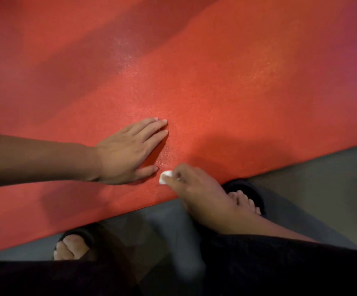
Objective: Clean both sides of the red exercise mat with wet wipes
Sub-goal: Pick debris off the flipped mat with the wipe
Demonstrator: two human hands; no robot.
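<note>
While the left hand [126, 152] presses flat, fingers straight, the right hand [191, 184] pinches the wipe [164, 176]; unwiped mat [216, 92] stretches toward two o'clock.

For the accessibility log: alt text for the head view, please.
A right hand pinches a small white wipe against a red mat near its edge, while the left hand lies flat on the mat beside it. Sandalled feet stand on the grey floor below.
</note>
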